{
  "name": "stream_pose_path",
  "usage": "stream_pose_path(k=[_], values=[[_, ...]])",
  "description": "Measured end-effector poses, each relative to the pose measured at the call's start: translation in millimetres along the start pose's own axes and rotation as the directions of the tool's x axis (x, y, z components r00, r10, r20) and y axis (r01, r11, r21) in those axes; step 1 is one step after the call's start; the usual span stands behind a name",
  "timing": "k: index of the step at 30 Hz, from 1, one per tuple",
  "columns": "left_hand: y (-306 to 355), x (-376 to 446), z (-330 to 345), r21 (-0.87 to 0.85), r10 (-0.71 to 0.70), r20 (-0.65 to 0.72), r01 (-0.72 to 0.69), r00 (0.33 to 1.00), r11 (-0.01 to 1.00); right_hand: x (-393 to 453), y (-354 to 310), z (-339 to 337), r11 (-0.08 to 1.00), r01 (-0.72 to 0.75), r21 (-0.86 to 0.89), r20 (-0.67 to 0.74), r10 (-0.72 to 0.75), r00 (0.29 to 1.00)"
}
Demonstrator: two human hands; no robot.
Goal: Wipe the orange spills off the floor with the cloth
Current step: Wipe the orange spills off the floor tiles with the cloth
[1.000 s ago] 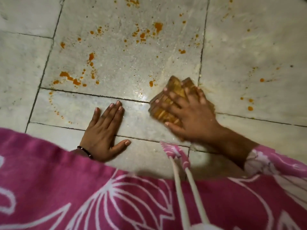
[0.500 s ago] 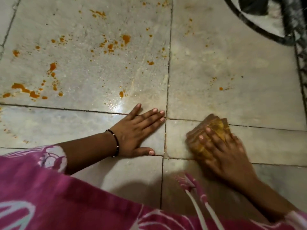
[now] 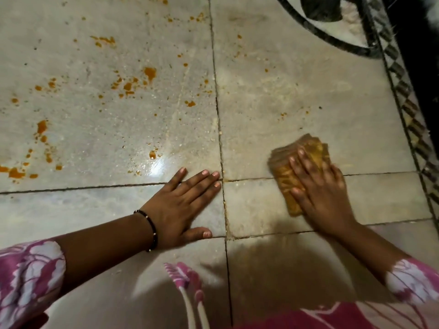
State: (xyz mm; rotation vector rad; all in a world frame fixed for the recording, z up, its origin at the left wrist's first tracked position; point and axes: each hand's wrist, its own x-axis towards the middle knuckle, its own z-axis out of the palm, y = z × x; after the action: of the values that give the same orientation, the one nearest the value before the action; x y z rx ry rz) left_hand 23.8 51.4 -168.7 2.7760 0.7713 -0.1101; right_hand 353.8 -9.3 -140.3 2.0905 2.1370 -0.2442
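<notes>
A folded, orange-stained cloth (image 3: 287, 172) lies on the pale stone floor (image 3: 285, 103) at the right. My right hand (image 3: 320, 193) presses flat on top of it, fingers spread over the fabric. My left hand (image 3: 183, 205) rests palm down on the floor at the centre, fingers apart, holding nothing; a black bead bracelet circles its wrist. Orange spills (image 3: 128, 85) dot the large left tile, with bigger blobs at the far left (image 3: 14, 172) and a few small specks on the right tile (image 3: 282, 114). A wet smear surrounds the cloth.
A dark patterned border strip (image 3: 408, 110) runs down the right edge of the floor, with a black curved band (image 3: 327, 39) and a dark object at the top right. My pink floral clothing (image 3: 28, 276) and its drawstrings (image 3: 190, 298) hang at the bottom.
My right hand slid the cloth rightward across the tile joint onto the right tile. My left hand shifted right to the joint, and the view swung right, bringing the border into sight.
</notes>
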Motion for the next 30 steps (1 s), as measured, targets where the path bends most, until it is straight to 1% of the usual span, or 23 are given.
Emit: stream_pose_path(k=[1,3,5,6,7,8,10,11,12,14,16,18,20,22,23,24,25,27,29,30], values=[[1.3,-0.8,1.2,0.001,-0.009,-0.011,0.009,1.000,1.000,-4.5,14.9,-0.8,0.998,-0.056,0.016,0.007,0.056,0.998],[2.4,-0.1,1.1,0.007,-0.013,-0.017,0.013,1.000,1.000,6.8,28.9,-2.9,0.973,-0.222,0.059,0.010,0.221,0.975],[1.4,-0.1,0.1,0.005,-0.014,0.003,0.014,1.000,1.000,35.1,18.6,-3.5,0.908,-0.410,0.086,-0.001,0.412,0.911],[1.0,0.1,-0.8,0.006,-0.015,0.012,0.015,1.000,1.000,50.2,7.2,-5.3,0.885,-0.456,0.091,0.019,0.456,0.890],[0.8,-0.2,-1.0,0.006,-0.015,0.017,0.015,1.000,1.000,62.2,-7.0,-7.3,0.893,-0.443,0.083,0.042,0.441,0.897],[1.0,-0.4,-1.4,0.008,-0.015,0.017,0.015,1.000,1.000,69.3,-22.4,-9.0,0.927,-0.371,0.064,0.058,0.367,0.928],[1.4,-0.5,-1.9,0.007,-0.019,0.001,0.019,1.000,1.000,65.7,-52.4,-10.8,0.991,-0.132,0.012,0.076,0.130,0.988],[1.7,-0.4,-2.1,0.002,-0.021,-0.010,0.021,1.000,1.000,55.2,-63.9,-10.1,1.000,-0.016,-0.008,0.092,0.016,0.996],[1.5,-0.6,-1.9,-0.004,-0.024,-0.021,0.024,0.999,1.000,41.1,-70.2,-7.9,0.997,0.070,-0.018,0.099,-0.068,0.993],[1.1,-1.8,-0.6,-0.020,-0.030,-0.037,0.029,0.999,0.999,9.8,-64.9,-0.4,0.987,0.158,-0.034,0.082,-0.155,0.985],[0.6,-3.7,1.5,-0.031,-0.029,-0.048,0.028,0.998,0.999,-16.1,-37.3,6.0,0.983,0.183,-0.034,0.096,-0.179,0.979],[0.2,-4.4,2.9,-0.024,-0.030,-0.056,0.029,0.998,0.999,-23.7,-0.9,5.2,0.991,0.131,-0.017,0.084,-0.129,0.988],[-0.6,-2.7,2.4,-0.019,-0.025,-0.062,0.024,0.998,1.000,-8.8,20.9,-0.3,0.999,-0.044,0.000,0.033,0.044,0.998],[0.1,-2.9,1.1,-0.023,-0.031,-0.053,0.030,0.998,0.999,22.9,18.8,-4.2,0.973,-0.232,0.017,-0.025,0.233,0.972],[0.8,-2.2,0.6,-0.027,-0.032,-0.049,0.031,0.998,0.999,39.8,10.5,-5.6,0.958,-0.284,0.020,-0.043,0.285,0.958],[1.0,-2.1,0.2,-0.028,-0.032,-0.049,0.031,0.998,0.999,54.1,-3.3,-6.9,0.958,-0.288,0.006,-0.046,0.288,0.957],[1.1,-2.3,-0.2,-0.025,-0.031,-0.047,0.030,0.998,0.999,64.3,-20.0,-7.9,0.971,-0.240,-0.008,-0.032,0.240,0.970],[1.1,-1.8,-0.2,-0.016,-0.032,-0.048,0.032,0.998,0.999,67.2,-53.1,-8.4,0.998,-0.053,-0.025,0.013,0.053,0.999],[1.7,-2.0,-0.2,-0.008,-0.036,-0.054,0.036,0.998,0.999,47.4,-77.6,-5.5,0.993,0.115,-0.030,0.035,-0.114,0.993],[1.8,-2.3,0.1,-0.007,-0.036,-0.059,0.036,0.998,0.999,31.5,-82.8,-3.1,0.987,0.157,-0.027,0.033,-0.156,0.987]])
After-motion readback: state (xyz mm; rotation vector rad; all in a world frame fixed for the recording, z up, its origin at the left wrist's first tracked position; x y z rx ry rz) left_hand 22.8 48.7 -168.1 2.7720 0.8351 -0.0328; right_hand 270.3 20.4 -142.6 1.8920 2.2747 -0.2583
